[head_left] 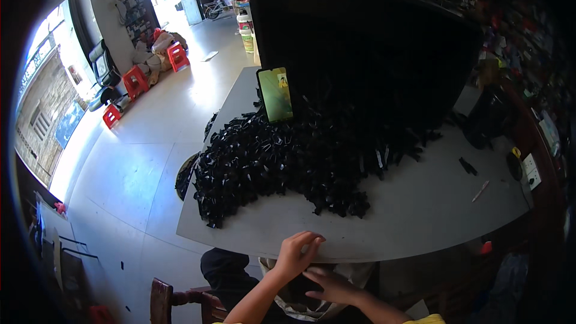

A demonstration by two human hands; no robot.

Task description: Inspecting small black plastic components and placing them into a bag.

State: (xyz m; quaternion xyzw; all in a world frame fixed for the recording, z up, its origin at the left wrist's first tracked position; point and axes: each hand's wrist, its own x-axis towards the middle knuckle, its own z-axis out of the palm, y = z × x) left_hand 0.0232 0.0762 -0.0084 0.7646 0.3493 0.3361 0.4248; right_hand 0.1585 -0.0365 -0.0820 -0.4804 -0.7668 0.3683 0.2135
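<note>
1. At the near edge of the grey counter [420, 216]: left hand [297, 253] curled over the rim, fingers bent and resting on the counter top, clamped on nothing visible.
2. Just below that edge: right hand [333, 286] spread flat, fingers extended and slightly apart, pressed on a pale bag or cloth [312, 309] held open at lap level; impossible to tell whether anything was pinched under the palm.
3. Close together, both hands, the right one lower and partly under the left; both forearms entering from the lower edge of the picture.
4. Farther back on the counter, well apart from the hands: a large heap of small black pieces [288, 156], spilling from the middle toward the left edge, a few pale tags showing among them; too small to make out the kind of piece.
5. Nearest to the left hand from that heap: a few stray black pieces [342, 204] at its front fringe, not touched.
6. Propped upright against the back of the heap: a phone [275, 94] with a lit greenish screen.
7. Behind the heap: a big black sack or cover [372, 48], towering over the counter.
8. On the right part of the counter: one lone black piece [467, 165] and a thin pale stick-like thing [480, 191], both lying apart from the heap.
9. Across the shiny floor on the left: red stools [135, 81] near the wall.
</note>
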